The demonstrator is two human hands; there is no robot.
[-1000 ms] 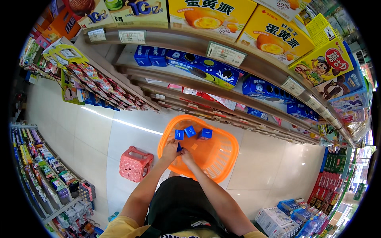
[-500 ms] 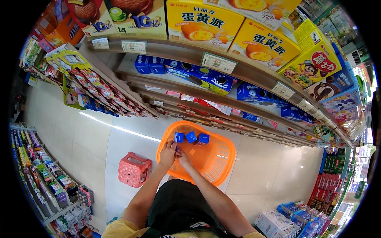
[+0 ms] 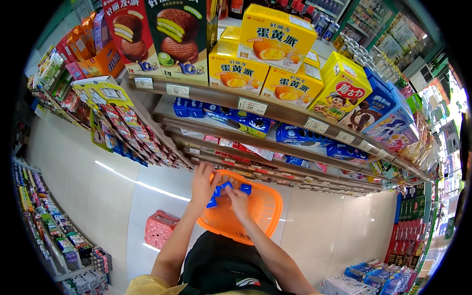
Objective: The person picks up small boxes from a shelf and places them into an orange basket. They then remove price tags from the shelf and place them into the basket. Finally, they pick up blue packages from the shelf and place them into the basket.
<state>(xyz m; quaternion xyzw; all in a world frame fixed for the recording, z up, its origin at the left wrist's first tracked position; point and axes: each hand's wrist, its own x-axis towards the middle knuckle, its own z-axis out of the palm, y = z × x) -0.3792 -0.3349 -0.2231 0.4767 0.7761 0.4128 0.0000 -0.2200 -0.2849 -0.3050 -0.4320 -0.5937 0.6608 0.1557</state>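
Several small blue boxes (image 3: 246, 189) sit loosely in an orange plastic basket (image 3: 268, 206) in front of me. My right hand (image 3: 238, 200) is over the basket, its fingers bent and closed on a blue box (image 3: 226, 185) in the group; the fingers partly hide it. At the basket's far left rim is my left hand (image 3: 201, 184), with its thumb apart from the fingers and basket orange showing between them. No box shows in that hand. Another blue box (image 3: 211, 202) lies inside the basket's left side, between my forearms.
A long shelf unit curves across the far side, with yellow boxes (image 3: 238, 73) on top and blue packs (image 3: 241, 120) below. A pink stool (image 3: 160, 229) stands left of the basket. Shelves of small goods (image 3: 56, 226) line the far left; wrapped packs (image 3: 378, 275) lie at lower right.
My hands have moved apart: the left went up to the basket's rim, the right stays over the boxes. Another blue box now shows in the basket. The view has tilted up.
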